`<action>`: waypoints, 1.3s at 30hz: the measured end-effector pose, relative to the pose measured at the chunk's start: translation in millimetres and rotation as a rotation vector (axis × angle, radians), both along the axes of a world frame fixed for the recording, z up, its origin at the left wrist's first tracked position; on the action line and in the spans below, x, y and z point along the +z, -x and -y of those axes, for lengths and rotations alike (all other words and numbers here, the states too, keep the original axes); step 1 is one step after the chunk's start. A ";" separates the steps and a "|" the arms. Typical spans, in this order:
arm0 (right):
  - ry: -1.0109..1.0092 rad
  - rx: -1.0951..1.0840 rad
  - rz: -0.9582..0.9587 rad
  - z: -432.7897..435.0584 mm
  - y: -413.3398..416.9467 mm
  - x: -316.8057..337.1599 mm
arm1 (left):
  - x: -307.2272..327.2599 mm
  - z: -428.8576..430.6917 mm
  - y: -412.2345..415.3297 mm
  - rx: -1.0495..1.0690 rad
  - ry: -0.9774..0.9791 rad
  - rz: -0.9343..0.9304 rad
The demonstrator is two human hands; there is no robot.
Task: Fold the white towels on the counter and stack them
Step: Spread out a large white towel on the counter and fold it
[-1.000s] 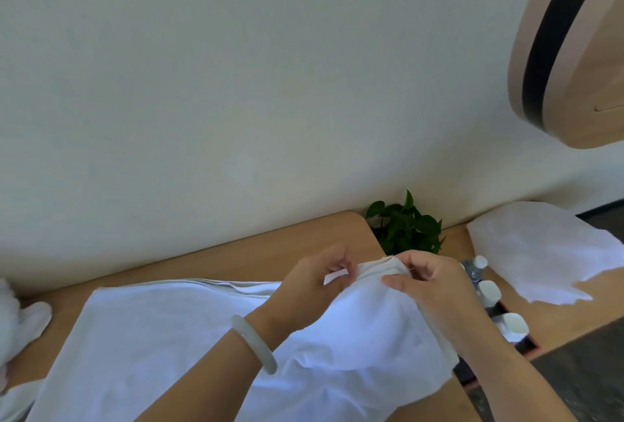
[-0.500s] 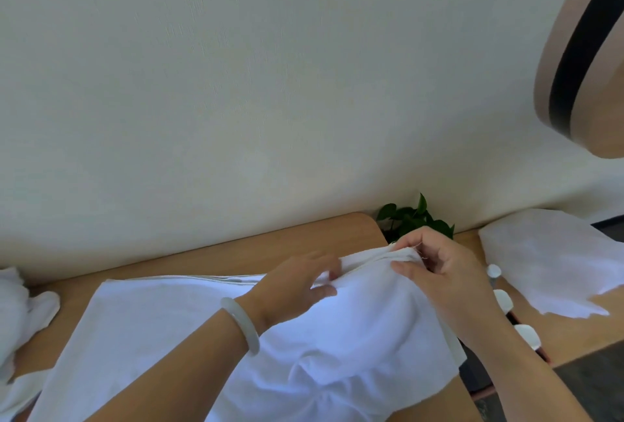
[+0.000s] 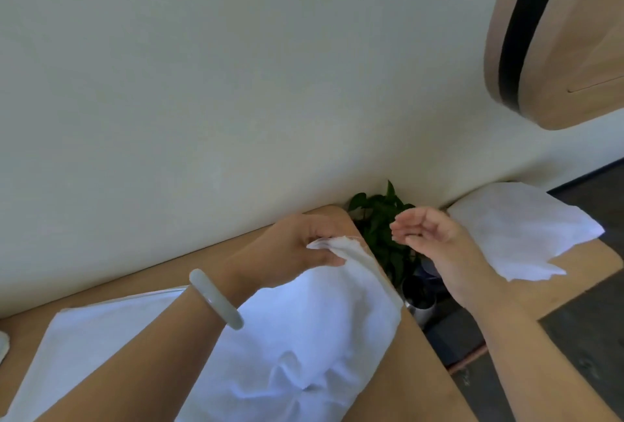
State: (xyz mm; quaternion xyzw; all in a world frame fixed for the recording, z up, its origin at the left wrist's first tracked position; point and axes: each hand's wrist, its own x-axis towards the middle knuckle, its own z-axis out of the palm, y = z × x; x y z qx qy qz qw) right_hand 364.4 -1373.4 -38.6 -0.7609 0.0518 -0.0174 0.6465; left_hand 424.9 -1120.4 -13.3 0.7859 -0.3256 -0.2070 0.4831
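White towel (image 3: 304,330) corner pinched in the left hand (image 3: 293,249) (pale bangle (image 3: 216,298) on that wrist); right hand (image 3: 429,236) open, empty, before the plant (image 3: 381,219), near another towel (image 3: 516,229).

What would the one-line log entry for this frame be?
stage: folding | left hand: pinching corner of towel | right hand: open, empty, beside plant | second towel: flat, untouched

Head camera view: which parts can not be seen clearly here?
- Large white cloth towel: near part cut by the bottom edge, middle covered by the left forearm.
- Left hand fingertips: hidden in the towel corner.
- Green leafy plant: partly behind the open right hand.
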 end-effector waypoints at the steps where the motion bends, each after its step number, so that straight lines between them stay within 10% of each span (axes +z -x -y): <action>1: 0.114 0.092 -0.089 11.9 6.6 -12.9 | 1.5 -3.0 1.0 -0.026 0.013 0.012; 5: 0.431 0.478 -0.302 28.4 38.7 -67.4 | 4.5 -13.2 0.5 -0.054 0.065 -0.013; 23: 0.635 0.413 -0.376 23.5 70.4 -120.3 | 6.7 -29.1 -4.4 0.061 0.070 -0.145; 28: 0.813 0.424 -0.130 4.5 86.6 -126.8 | 12.3 -35.9 -0.2 0.053 0.039 -0.146; 39: 0.085 0.023 -0.520 -19.1 70.1 -120.2 | 13.9 -40.6 10.8 0.014 0.030 -0.129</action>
